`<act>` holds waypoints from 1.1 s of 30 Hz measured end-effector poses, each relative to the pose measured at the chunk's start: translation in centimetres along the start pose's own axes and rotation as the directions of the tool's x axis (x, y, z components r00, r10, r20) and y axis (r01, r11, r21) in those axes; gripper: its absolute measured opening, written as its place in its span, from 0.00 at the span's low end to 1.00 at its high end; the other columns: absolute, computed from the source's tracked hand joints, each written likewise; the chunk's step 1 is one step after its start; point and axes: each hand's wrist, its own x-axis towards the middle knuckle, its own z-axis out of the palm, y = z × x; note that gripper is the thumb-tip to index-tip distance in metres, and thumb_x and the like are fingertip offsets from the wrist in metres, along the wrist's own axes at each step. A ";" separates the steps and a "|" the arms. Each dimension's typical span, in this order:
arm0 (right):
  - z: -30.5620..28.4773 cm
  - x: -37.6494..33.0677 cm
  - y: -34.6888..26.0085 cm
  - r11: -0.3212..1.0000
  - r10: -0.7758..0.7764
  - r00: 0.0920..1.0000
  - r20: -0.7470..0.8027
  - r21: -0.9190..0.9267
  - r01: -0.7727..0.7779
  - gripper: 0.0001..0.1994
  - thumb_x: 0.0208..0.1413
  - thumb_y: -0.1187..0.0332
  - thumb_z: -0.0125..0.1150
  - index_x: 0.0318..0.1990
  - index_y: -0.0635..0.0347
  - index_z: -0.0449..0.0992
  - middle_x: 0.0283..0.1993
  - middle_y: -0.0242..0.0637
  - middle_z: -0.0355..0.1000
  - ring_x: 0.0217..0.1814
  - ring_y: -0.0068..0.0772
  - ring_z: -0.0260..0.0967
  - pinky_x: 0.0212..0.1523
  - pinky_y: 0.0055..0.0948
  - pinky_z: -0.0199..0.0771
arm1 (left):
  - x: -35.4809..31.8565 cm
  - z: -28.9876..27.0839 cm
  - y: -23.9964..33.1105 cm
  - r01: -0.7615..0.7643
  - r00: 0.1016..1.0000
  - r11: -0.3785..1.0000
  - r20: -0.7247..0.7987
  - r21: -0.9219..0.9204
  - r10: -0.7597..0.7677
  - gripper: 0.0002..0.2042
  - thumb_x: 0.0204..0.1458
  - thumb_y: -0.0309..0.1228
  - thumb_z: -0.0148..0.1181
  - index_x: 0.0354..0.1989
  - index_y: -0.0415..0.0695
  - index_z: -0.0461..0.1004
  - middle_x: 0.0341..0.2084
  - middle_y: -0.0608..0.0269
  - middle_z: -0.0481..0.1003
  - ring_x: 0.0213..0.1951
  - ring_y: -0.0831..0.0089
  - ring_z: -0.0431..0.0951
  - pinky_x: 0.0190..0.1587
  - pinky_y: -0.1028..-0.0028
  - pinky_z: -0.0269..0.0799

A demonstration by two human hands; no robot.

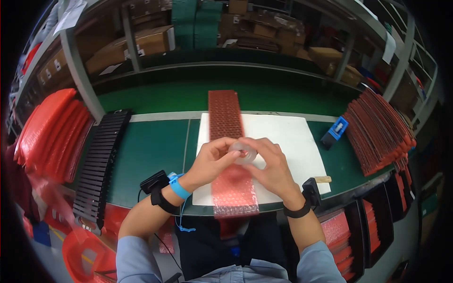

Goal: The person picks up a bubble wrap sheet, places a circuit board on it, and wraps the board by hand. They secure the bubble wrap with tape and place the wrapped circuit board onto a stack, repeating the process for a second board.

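Both hands hold a roll of clear tape (pixel 249 159) between them, above the middle of the bench. My left hand (pixel 212 158) pinches the roll's left side with thumb and fingers. Curled round its right side are the fingers of my right hand (pixel 272 166). Beneath the hands lies a long strip in red bubble wrap (pixel 234 191); its far part looks dark red-brown (pixel 224 111), and its near end hangs at the bench edge. The strip rests on a white board (pixel 288 146). Whether a tape end is pulled loose is too small to tell.
A black slotted rack (pixel 101 160) and a stack of red bubble-wrap bags (pixel 52 134) stand at the left. A blue tape dispenser (pixel 335 133) sits right, beside stacked red-brown wrapped pieces (pixel 377 132). Black bins (pixel 377 231) hold red packs below right. Cardboard boxes (pixel 155 40) fill the shelf behind.
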 end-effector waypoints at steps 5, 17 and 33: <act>1.4 1.0 0.0 0.983 0.014 0.985 -0.173 0.180 0.017 0.27 0.43 0.78 0.67 0.55 0.58 0.72 0.46 0.39 0.73 0.50 0.34 0.70 0.46 0.30 0.68 | -0.6 -0.5 -0.5 -0.085 0.993 0.994 -0.073 0.061 0.090 0.14 0.59 0.25 0.57 0.52 0.35 0.72 0.46 0.58 0.75 0.49 0.72 0.75 0.54 0.73 0.71; 1.4 -0.1 1.3 0.929 0.169 0.960 -0.221 0.361 -0.081 0.11 0.49 0.80 0.64 0.42 0.65 0.79 0.42 0.38 0.75 0.37 0.22 0.72 0.38 0.19 0.73 | -0.4 0.3 0.3 -0.183 0.971 0.848 -0.044 0.497 0.235 0.14 0.54 0.20 0.59 0.50 0.38 0.76 0.44 0.55 0.75 0.46 0.69 0.75 0.50 0.73 0.72; 2.1 -0.5 2.0 0.770 0.315 0.942 -0.118 0.612 -0.181 0.08 0.52 0.80 0.63 0.40 0.66 0.79 0.41 0.37 0.74 0.37 0.21 0.73 0.36 0.19 0.75 | -0.6 0.7 0.4 -0.217 0.953 0.741 -0.026 0.635 0.301 0.15 0.50 0.17 0.58 0.48 0.38 0.78 0.41 0.53 0.77 0.43 0.64 0.78 0.46 0.72 0.75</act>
